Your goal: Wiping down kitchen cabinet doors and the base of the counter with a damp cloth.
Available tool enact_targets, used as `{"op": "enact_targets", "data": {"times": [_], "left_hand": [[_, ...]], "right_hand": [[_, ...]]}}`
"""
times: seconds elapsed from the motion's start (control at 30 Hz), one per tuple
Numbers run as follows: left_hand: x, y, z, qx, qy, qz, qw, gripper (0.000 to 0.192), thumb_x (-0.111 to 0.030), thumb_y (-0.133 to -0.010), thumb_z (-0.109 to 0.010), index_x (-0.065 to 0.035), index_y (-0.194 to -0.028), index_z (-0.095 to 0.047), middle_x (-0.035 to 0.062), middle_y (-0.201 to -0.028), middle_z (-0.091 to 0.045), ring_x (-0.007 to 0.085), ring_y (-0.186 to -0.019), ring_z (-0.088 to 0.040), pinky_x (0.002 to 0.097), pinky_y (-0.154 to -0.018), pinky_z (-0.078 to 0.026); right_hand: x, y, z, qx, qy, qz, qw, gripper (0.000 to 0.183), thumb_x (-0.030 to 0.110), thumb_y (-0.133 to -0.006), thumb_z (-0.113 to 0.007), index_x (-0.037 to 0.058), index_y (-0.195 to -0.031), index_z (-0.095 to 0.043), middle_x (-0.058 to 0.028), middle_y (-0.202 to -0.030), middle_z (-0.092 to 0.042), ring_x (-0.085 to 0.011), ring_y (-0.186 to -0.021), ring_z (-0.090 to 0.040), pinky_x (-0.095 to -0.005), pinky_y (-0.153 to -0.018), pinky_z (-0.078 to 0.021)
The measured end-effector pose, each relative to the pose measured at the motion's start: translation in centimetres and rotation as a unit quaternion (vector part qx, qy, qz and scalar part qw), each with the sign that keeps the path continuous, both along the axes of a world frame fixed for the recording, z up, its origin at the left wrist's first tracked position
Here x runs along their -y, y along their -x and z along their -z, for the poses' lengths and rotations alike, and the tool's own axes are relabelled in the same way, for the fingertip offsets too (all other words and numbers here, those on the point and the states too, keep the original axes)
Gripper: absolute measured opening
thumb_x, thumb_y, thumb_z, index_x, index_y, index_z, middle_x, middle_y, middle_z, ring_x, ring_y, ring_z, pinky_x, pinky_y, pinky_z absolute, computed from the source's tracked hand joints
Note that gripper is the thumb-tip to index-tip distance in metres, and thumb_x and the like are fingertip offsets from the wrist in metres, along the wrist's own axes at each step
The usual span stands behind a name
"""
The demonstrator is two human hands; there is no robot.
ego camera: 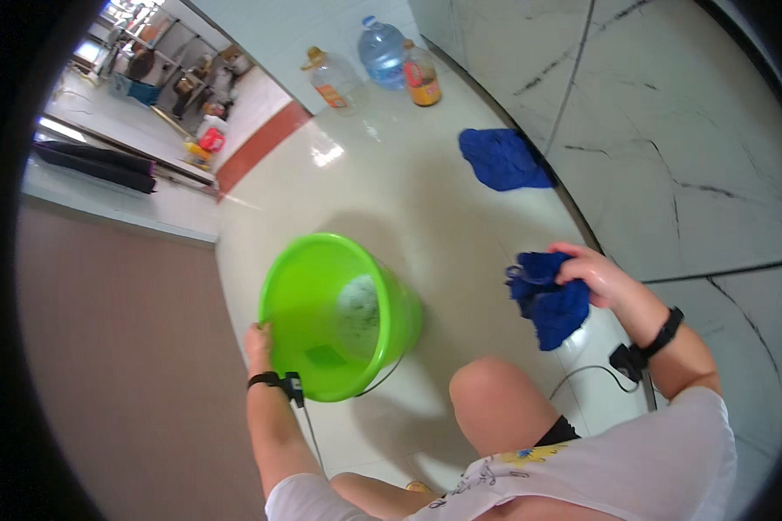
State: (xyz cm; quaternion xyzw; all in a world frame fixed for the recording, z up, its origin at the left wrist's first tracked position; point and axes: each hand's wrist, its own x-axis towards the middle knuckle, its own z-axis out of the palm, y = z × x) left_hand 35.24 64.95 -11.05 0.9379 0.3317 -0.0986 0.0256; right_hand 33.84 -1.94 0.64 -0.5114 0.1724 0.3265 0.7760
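Observation:
My left hand (258,345) grips the near-left rim of a bright green plastic bucket (300,286), which is tilted with its mouth toward me. Sudsy, greyish water (358,309) shows inside it. A thin wire handle (384,379) hangs down along its lower side. To the right, my right hand (590,273) holds a crumpled dark blue cloth (550,299) in the air above the floor. Part of that cloth is hidden behind the fingers. Farther off, a second blue cloth (503,159) lies on the floor against the foot of the wall.
Glossy tiled floor (391,176) spreads around the bucket. A marbled tile wall (665,156) borders it at right, a brown panel (124,338) at left. Two bottles (331,84) (422,78) and a large blue water jug (382,55) stand at the back. Cables run from both wrist straps.

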Motion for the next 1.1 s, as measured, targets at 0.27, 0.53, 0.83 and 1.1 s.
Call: {"op": "enact_targets", "data": {"times": [0.27,0.53,0.83,1.1], "left_hand": [[4.5,-7.6,-0.6,0.043,0.032,0.037,0.998,0.041,-0.04,-0.087,-0.061,-0.0013,-0.101,-0.061,0.0213,-0.096,-0.067,0.0373,-0.092,-0.064,0.0457,-0.08,-0.049],[4.7,-19.9,0.5,0.106,0.08,0.094,0.987,0.04,-0.041,-0.087,-0.061,-0.0018,-0.096,-0.059,0.0193,-0.086,-0.067,0.035,-0.082,-0.065,0.0446,-0.073,-0.05],[1.6,-32.9,4.5,0.133,0.169,0.154,0.964,0.039,-0.039,-0.087,-0.062,-0.0013,-0.099,-0.06,0.017,-0.082,-0.066,0.0298,-0.073,-0.063,0.0427,-0.066,-0.048],[5.1,-39.3,6.6,0.162,0.173,0.217,0.947,0.037,-0.031,-0.092,-0.059,0.004,-0.101,-0.058,0.0214,-0.087,-0.065,0.0319,-0.075,-0.062,0.041,-0.069,-0.047]], "right_hand": [[3.5,-1.7,-0.9,-0.004,0.06,0.115,0.992,0.043,-0.001,-0.066,-0.053,0.0038,-0.109,-0.055,-0.0083,-0.094,-0.061,-0.02,-0.084,-0.061,-0.0316,-0.077,-0.051],[3.5,-1.2,-2.2,0.027,0.159,0.23,0.96,0.046,0.0,-0.064,-0.054,0.0052,-0.11,-0.055,-0.0068,-0.094,-0.06,-0.0187,-0.086,-0.059,-0.0293,-0.075,-0.0495],[5.2,-0.9,-2.6,0.071,0.218,0.283,0.931,0.041,0.001,-0.06,-0.056,0.0045,-0.102,-0.059,-0.0021,-0.088,-0.06,-0.014,-0.084,-0.057,-0.0263,-0.075,-0.047],[8.4,0.3,-3.7,0.11,0.215,0.354,0.904,0.032,0.0,-0.07,-0.055,0.0045,-0.101,-0.06,-0.0028,-0.091,-0.062,-0.0138,-0.087,-0.056,-0.0267,-0.079,-0.0453]]}}
